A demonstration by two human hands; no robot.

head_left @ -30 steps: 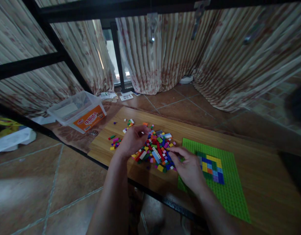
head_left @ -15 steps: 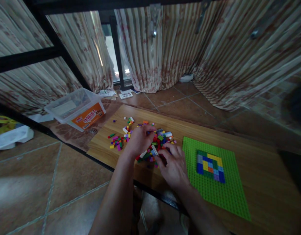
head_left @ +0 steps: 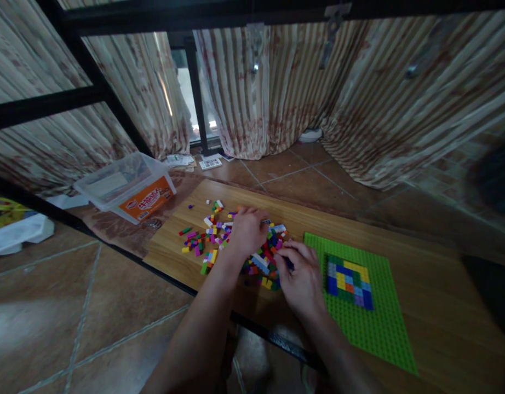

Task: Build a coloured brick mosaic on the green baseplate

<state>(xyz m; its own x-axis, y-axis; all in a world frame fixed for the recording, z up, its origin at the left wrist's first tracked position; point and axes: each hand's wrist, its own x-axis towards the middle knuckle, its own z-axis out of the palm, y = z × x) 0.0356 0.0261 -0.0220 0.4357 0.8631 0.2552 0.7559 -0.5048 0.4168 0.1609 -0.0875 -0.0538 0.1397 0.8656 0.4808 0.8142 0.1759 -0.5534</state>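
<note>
Well, left hand (head_left: 249, 233) and right hand (head_left: 300, 275) are over bricks (head_left: 260, 263); each grip is unclear.

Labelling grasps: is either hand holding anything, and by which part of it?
Can't tell for either. Left hand is over the bricks, its grasp hidden. Right hand is at their right edge, fingers bent, but no held brick shows clearly.

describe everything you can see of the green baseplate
The green baseplate is a thin, roughly rectangular sheet, seemingly plastic, covered in rows of studs. It lies flat on the wooden table, bearing a patch of multicoloured bricks. The right hand hides part of its left side; whether they touch is unclear.
</note>
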